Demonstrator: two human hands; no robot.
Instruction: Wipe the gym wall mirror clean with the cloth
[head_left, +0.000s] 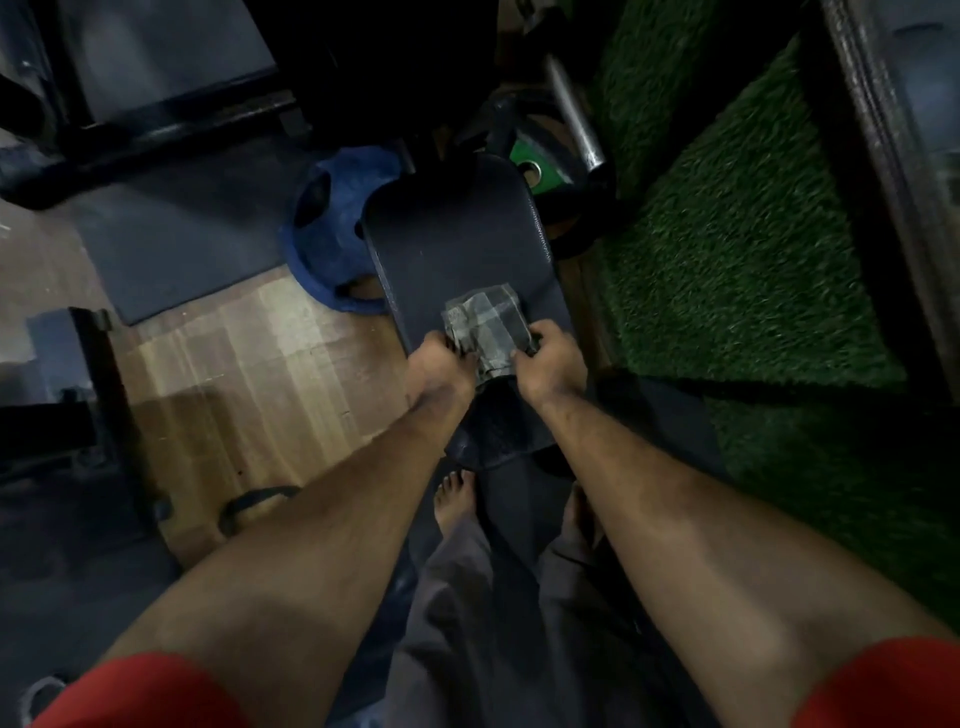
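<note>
cloth (485, 325) on bench pad (457, 234), left hand (439, 364) and right hand (550, 358) fingers pinching its near edge.

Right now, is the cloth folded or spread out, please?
Folded: the cloth lies as a small layered pad on the bench, both hands gripping its near edge.

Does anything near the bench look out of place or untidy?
Yes. A blue weight plate and a green weight plate lie loose on the floor beside the bench, not racked. The cloth itself looks grey and dirty.
</note>
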